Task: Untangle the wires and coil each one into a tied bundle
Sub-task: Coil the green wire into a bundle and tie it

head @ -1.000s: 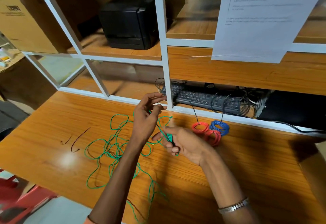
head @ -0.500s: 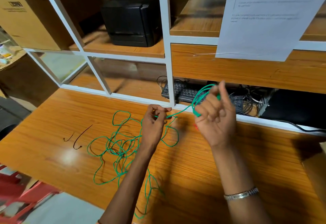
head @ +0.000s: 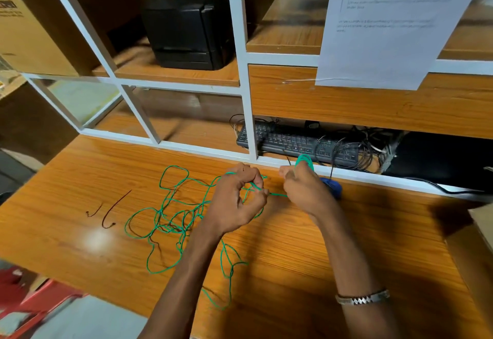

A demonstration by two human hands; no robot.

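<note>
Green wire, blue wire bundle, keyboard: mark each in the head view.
green wire [head: 170, 199], head view: loose tangled loop lying on the desk.
blue wire bundle [head: 335, 187], head view: visible edge behind the right hand.
keyboard [head: 293, 142], head view: middle of the key rows.

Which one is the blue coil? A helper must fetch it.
On the orange wooden desk, look below the black keyboard, behind the right hand. The blue wire coil lies there, wound tight, unlike the loose green wire.
</note>
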